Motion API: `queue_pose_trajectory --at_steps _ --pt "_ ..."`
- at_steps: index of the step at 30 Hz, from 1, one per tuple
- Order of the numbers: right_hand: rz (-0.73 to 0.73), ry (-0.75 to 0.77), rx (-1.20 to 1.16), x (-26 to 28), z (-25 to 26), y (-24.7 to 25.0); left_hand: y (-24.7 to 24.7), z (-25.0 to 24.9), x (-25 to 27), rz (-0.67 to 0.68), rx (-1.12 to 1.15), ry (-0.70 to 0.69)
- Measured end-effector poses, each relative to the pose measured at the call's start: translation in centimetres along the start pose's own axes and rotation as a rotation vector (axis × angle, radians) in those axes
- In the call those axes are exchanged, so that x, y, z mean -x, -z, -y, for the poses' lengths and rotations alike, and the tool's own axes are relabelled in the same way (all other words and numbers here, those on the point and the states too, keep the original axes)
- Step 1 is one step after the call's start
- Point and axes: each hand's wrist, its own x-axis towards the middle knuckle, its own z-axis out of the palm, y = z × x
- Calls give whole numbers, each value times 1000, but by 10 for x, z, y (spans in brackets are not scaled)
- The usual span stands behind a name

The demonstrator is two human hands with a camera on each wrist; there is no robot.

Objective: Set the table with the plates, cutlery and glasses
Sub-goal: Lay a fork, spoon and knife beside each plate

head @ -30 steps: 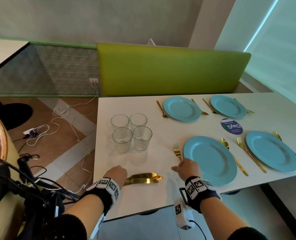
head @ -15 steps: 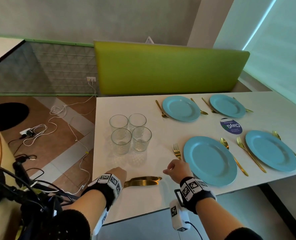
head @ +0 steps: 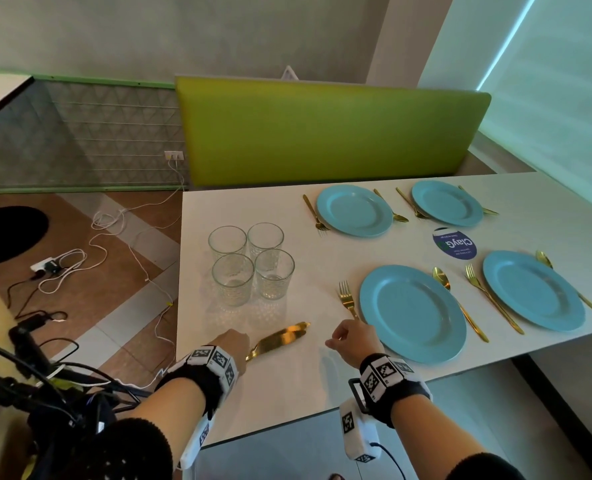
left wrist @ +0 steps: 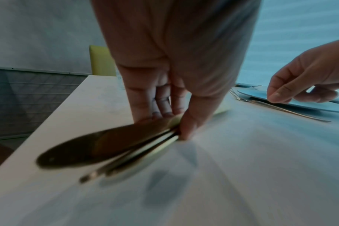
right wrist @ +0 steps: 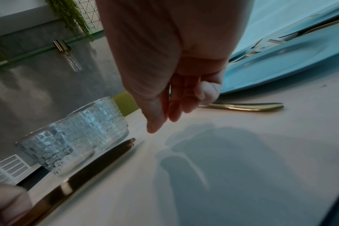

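My left hand point(head: 234, 344) pinches a bundle of gold knives point(head: 284, 336) by their handles near the table's front left. The blades point away and to the right, toward the glasses point(head: 249, 261). In the left wrist view my thumb and fingers point(left wrist: 186, 130) clamp the knives point(left wrist: 106, 146), which look blurred. My right hand point(head: 348, 336) hovers with loosely curled fingers and holds nothing, just short of the handle of a gold fork point(head: 348, 299). That fork lies left of the nearest blue plate point(head: 412, 313). The fork handle point(right wrist: 252, 107) lies just beyond my fingers.
Three more blue plates point(head: 533, 289) with gold forks and spoons lie at the right and far side. A round blue sticker point(head: 455, 244) sits between them. A green bench back point(head: 322, 133) stands behind the table point(head: 287, 393). Cables lie on the floor at left.
The knives' tips have swung from pointing right to pointing away and right. My right hand has drawn back left from the fork. My left hand keeps its hold.
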Motion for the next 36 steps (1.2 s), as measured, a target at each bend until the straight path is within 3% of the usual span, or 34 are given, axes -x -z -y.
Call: queue_pose_trajectory --at_steps 5,13,18,23,27,36 --pt "19 8 14 3 -5 -5 -8 -14 -2 -94 79 2" --pt "137 44 43 11 -4 -7 8 -29 -4 -31 258 33" --pt "231 69 -93 13 13 -1 22 -46 -2 -30 551 -69" --pt "197 77 -268 12 26 8 35 -63 0 -61 768 -121" --pt "184 50 -345 12 28 13 35 -72 0 -103 823 -103" --pt "252 -28 -393 11 29 15 28 -77 -1 -62 1029 -43"
